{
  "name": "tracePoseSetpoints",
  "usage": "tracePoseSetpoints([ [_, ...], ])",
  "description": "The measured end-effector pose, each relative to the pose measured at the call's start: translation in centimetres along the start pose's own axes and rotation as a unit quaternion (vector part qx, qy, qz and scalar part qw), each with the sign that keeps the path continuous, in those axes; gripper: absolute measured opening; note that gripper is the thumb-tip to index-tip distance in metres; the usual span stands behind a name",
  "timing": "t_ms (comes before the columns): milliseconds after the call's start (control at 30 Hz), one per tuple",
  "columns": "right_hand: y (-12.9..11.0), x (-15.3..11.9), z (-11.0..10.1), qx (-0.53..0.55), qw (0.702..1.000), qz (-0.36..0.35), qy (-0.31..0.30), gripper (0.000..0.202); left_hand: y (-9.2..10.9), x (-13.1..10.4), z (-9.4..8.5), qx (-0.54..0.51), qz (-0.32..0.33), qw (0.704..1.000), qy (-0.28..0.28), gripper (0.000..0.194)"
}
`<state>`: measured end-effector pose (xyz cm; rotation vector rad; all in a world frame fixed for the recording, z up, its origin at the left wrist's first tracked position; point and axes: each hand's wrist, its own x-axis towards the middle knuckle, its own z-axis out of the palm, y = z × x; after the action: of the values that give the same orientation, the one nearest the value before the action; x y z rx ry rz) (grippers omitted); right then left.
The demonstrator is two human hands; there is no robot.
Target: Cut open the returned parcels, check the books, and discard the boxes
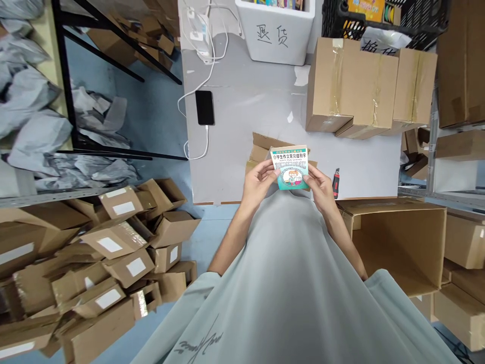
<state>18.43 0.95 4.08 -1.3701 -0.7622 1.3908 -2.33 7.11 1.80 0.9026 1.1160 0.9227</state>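
Note:
A small book [291, 170] with a teal and white cover, Chinese lettering and a cartoon child is held up in front of me. My left hand [260, 183] grips its left edge, thumb on the cover. On the opposite edge my right hand [319, 185] is closed in the same way. Behind the book an opened cardboard box [264, 146] lies on the grey table [250, 106], partly hidden by the book and my hands. A red and black utility knife [336, 183] rests just right of my right hand.
A black phone [205, 107] on a white cable lies at the left. A white bin [278, 35], taped cartons [352, 86] and a black crate [343, 23] stand at the back. Opened boxes [125, 247] pile up at lower left; a large open carton [397, 242] is at right.

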Motion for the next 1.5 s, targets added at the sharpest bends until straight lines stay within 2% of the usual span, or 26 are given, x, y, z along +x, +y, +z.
tracePoseSetpoints([
  [167,0.5,-0.1,0.3,0.007,1.000,-0.015,0.017,0.062,-1.0,0.1,0.1,0.000,0.011,1.000,0.021,0.067],
  [267,0.6,-0.7,0.9,-0.031,0.996,-0.060,0.058,0.059,-0.7,-0.6,0.7,0.030,0.039,0.998,0.040,0.062],
  [333,0.6,-1.3,1.6,-0.095,0.986,-0.101,0.094,0.054,0.0,-1.3,1.4,0.046,0.053,0.997,0.025,0.062],
  [400,0.5,-2.0,2.5,-0.179,0.968,-0.140,0.109,0.049,0.8,-2.0,2.2,0.035,0.049,0.998,-0.019,0.066],
  [500,0.2,-3.0,3.9,-0.285,0.934,-0.198,0.085,0.037,1.4,-2.4,3.2,-0.007,0.034,0.998,-0.055,0.071],
  [633,-0.6,-3.4,4.2,-0.342,0.903,-0.255,0.043,0.024,1.2,-2.1,3.3,-0.050,-0.025,0.998,-0.030,0.063],
  [733,-1.1,-2.8,2.6,-0.332,0.910,-0.225,0.110,0.025,1.1,-2.1,2.8,-0.100,-0.069,0.992,-0.029,0.061],
  [800,-1.0,-2.1,1.2,-0.275,0.938,-0.162,0.138,0.039,1.2,-2.3,2.4,-0.128,-0.082,0.988,-0.037,0.061],
  [867,-0.6,-1.7,0.2,-0.188,0.973,-0.085,0.101,0.052,1.3,-2.6,2.1,-0.143,-0.096,0.984,-0.052,0.062],
  [967,0.0,-1.4,-0.1,-0.098,0.993,-0.021,0.054,0.058,1.4,-2.9,1.6,-0.146,-0.114,0.980,-0.071,0.065],
  [1200,0.5,-1.6,0.8,-0.098,0.991,-0.032,0.083,0.059,0.8,-2.7,1.2,-0.121,-0.085,0.986,-0.073,0.069],
  [1367,-0.2,-2.3,1.4,-0.190,0.970,-0.082,0.125,0.052,0.2,-2.8,1.8,-0.051,-0.033,0.997,-0.037,0.072],
  [1433,-0.5,-2.8,2.1,-0.194,0.971,-0.086,0.112,0.052,0.2,-3.2,2.2,-0.020,-0.004,0.999,-0.026,0.074],
  [1500,-0.6,-3.0,2.8,-0.186,0.976,-0.071,0.086,0.058,0.4,-3.8,2.7,-0.008,0.017,0.999,-0.041,0.072],
])
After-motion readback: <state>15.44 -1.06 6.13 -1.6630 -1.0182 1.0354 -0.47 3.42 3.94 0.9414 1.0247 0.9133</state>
